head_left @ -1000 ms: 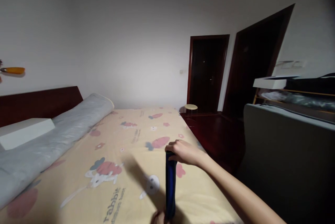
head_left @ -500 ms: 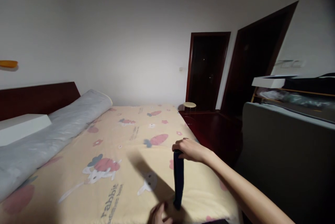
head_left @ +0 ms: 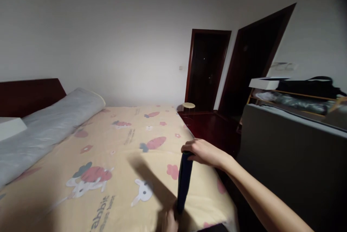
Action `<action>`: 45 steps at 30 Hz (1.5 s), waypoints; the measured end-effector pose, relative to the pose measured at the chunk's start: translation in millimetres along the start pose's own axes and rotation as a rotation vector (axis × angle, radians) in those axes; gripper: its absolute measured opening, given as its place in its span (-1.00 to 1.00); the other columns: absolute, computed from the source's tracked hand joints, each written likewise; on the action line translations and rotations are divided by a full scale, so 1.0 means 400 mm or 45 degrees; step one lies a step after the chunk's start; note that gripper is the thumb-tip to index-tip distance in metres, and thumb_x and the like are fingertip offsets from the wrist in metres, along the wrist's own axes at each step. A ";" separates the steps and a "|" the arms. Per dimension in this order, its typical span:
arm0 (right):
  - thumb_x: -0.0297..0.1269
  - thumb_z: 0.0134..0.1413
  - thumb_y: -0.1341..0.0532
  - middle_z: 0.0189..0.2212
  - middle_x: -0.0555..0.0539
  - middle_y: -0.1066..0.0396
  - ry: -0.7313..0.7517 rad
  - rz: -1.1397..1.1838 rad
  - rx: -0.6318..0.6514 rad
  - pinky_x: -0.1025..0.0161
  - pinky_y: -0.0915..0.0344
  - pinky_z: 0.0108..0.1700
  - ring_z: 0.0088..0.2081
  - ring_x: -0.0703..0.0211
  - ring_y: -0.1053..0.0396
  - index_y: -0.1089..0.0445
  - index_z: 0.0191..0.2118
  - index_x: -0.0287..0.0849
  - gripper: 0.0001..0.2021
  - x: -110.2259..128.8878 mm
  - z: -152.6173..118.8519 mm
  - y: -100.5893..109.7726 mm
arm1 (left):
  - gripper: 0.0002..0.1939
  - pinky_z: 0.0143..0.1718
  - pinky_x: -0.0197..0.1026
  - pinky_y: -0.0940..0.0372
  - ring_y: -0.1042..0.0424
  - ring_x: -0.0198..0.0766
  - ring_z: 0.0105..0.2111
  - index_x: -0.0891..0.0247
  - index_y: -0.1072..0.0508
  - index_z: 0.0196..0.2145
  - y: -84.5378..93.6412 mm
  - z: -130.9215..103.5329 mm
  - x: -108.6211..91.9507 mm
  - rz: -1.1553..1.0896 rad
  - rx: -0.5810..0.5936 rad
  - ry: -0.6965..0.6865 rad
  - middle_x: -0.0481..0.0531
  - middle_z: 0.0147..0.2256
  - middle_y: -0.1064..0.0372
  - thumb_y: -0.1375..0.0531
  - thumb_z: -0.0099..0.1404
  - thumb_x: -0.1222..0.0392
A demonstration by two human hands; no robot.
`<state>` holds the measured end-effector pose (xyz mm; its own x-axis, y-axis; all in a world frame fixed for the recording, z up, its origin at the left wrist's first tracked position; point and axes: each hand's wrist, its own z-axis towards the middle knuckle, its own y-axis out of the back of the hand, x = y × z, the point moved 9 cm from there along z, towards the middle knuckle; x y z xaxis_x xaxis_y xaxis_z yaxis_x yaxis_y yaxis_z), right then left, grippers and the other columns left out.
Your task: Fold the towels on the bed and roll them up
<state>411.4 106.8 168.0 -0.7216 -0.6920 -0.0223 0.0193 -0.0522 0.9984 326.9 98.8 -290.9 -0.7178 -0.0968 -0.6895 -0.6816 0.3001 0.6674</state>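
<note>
Grey roll (head_left: 54,127) lies on patterned bed sheet (head_left: 105,145), far left; left hand (head_left: 170,221) at the lower end of the dark blue item (head_left: 185,177), can't tell if it's gripping; item stands near-upright over the sheet, top leaning slightly right; right hand (head_left: 202,151) closed on its top end; grey panel (head_left: 287,152) well apart, far right.

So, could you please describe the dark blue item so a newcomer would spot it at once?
Start at the big bed with the yellowish patterned sheet, towards its near edge. There, the right hand grips the top of the dark blue item, with the left hand by its lower end. Unlike the flat printed rabbit beside it, it is long, narrow and nearly upright.
</note>
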 end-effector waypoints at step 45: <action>-0.55 0.03 -0.06 -0.08 -0.12 -0.47 -0.261 -0.569 -0.383 -0.06 -0.32 -0.05 -0.06 -0.09 -0.37 -0.39 0.01 -0.03 -0.55 -0.338 -0.452 -1.020 | -0.19 0.03 -0.13 -0.43 -0.40 -0.14 0.09 0.16 -0.09 0.30 -0.022 -0.100 -0.006 0.374 -0.672 -0.879 0.04 0.17 -0.33 -0.19 0.09 0.30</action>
<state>626.1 91.5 -245.4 -0.8239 -0.4032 -0.3983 -0.1439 -0.5308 0.8352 328.8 58.4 -283.8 -0.7438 0.5541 -0.3737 -0.5836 -0.2660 0.7672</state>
